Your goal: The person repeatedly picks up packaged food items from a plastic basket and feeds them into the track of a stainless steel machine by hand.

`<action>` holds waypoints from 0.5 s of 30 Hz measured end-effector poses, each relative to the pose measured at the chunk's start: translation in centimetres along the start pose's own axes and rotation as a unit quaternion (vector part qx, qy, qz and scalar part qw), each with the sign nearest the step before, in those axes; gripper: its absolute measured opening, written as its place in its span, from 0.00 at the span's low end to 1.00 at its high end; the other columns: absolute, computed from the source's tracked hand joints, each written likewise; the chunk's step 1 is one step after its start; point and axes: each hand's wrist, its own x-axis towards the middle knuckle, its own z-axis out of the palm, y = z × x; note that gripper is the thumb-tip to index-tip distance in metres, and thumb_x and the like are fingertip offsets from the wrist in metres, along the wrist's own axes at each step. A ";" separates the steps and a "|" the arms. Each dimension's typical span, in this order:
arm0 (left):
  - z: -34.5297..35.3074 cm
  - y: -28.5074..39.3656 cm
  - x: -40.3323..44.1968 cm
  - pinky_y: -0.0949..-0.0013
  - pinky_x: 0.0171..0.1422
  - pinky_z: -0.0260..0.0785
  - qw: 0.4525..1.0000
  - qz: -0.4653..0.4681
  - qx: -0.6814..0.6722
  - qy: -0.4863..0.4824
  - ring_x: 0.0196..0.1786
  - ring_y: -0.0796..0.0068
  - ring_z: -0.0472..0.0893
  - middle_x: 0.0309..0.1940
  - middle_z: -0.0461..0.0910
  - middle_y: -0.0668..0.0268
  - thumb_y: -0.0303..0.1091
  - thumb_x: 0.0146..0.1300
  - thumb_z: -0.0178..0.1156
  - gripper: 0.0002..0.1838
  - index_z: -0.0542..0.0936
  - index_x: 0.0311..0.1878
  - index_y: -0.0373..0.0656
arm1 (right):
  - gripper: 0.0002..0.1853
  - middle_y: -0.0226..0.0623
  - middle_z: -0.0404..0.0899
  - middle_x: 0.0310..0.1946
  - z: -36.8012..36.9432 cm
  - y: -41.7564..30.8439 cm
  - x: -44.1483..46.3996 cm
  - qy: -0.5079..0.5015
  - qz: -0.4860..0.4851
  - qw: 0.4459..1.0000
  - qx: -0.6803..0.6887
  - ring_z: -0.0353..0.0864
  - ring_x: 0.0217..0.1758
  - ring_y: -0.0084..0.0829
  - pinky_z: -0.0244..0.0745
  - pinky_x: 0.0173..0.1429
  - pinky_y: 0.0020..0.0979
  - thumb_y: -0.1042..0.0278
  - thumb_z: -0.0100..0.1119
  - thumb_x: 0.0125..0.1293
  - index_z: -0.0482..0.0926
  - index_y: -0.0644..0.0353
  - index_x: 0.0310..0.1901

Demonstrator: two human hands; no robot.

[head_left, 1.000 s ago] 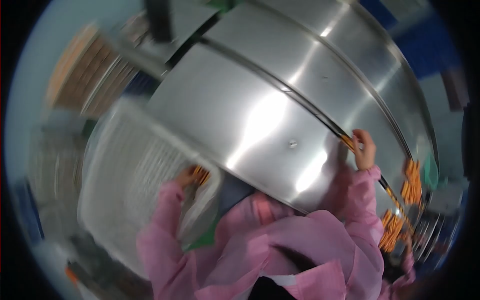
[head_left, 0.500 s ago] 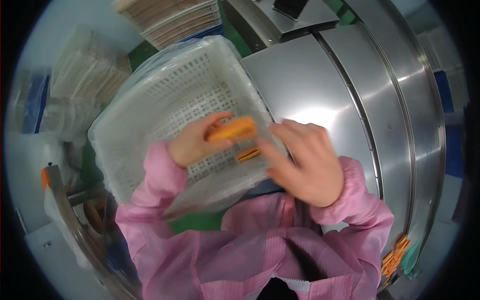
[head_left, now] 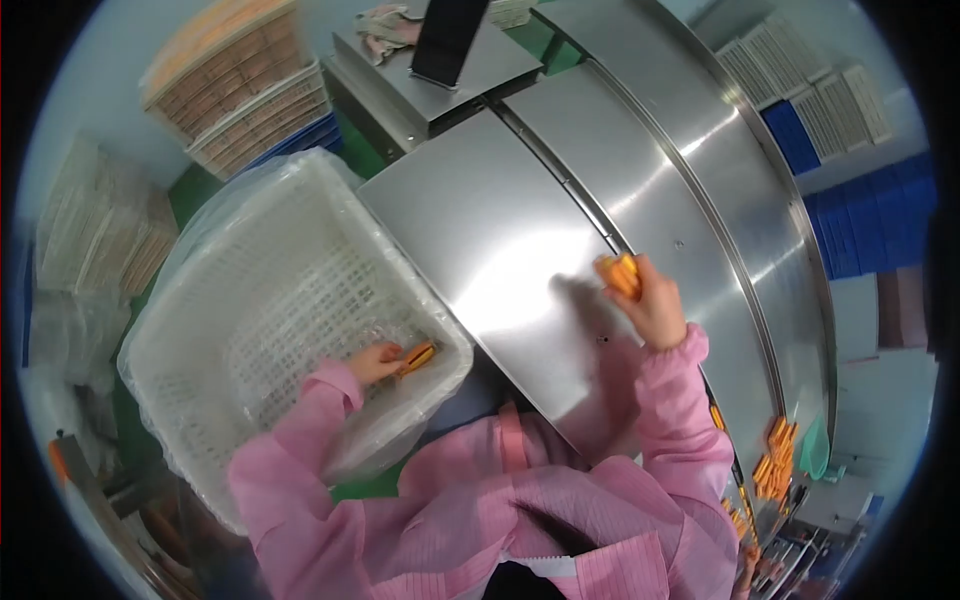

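My left hand [head_left: 374, 362] reaches down into a white plastic basket [head_left: 215, 290] lined with clear film. Its fingers are closed at the end of a slim orange-and-yellow piece [head_left: 417, 357] with a dark stripe, lying near the basket's right corner. Over the steel worktop [head_left: 480, 220], my right hand [head_left: 655, 308] is closed around a small bunch of orange pieces [head_left: 620, 275]. What exactly these pieces are is too small to make out.
More orange pieces [head_left: 774, 460] lie at lower right beside a green mesh basket [head_left: 815, 450]. A dark flat device [head_left: 450, 40] and a cloth [head_left: 388, 30] rest on a raised steel box. Stacked crates [head_left: 240, 90] stand at upper left, and blue crates [head_left: 870, 225] at right.
My right hand has moved right over the worktop and now holds orange pieces. My left hand, which held an orange piece, has lowered to the striped piece in the basket. The view has shifted right.
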 end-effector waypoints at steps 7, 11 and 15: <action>2.2 -3.6 3.7 0.65 0.48 0.69 0.999 0.022 0.031 -0.011 0.43 0.61 0.78 0.41 0.78 0.52 0.50 0.53 0.62 0.30 0.74 0.50 0.34 | 0.18 0.47 0.74 0.30 0.6 10.0 -1.8 0.050 0.071 0.986 -0.141 0.75 0.34 0.50 0.70 0.36 0.42 0.62 0.66 0.50 0.70 0.62 0.35; 2.0 -2.4 4.0 0.64 0.48 0.69 0.996 -0.001 0.089 -0.006 0.43 0.61 0.78 0.41 0.78 0.52 0.48 0.53 0.62 0.28 0.74 0.50 0.33 | 0.18 0.45 0.71 0.31 0.8 9.7 -2.0 0.092 0.070 0.985 -0.124 0.73 0.36 0.49 0.69 0.39 0.42 0.63 0.67 0.48 0.70 0.63 0.35; 1.7 -2.2 4.5 0.64 0.50 0.69 0.996 -0.033 0.002 -0.077 0.46 0.61 0.78 0.43 0.78 0.51 0.44 0.53 0.61 0.28 0.73 0.52 0.34 | 0.17 0.45 0.71 0.31 1.7 9.3 -1.0 0.095 0.040 0.989 -0.109 0.72 0.36 0.48 0.69 0.40 0.41 0.63 0.66 0.49 0.71 0.63 0.35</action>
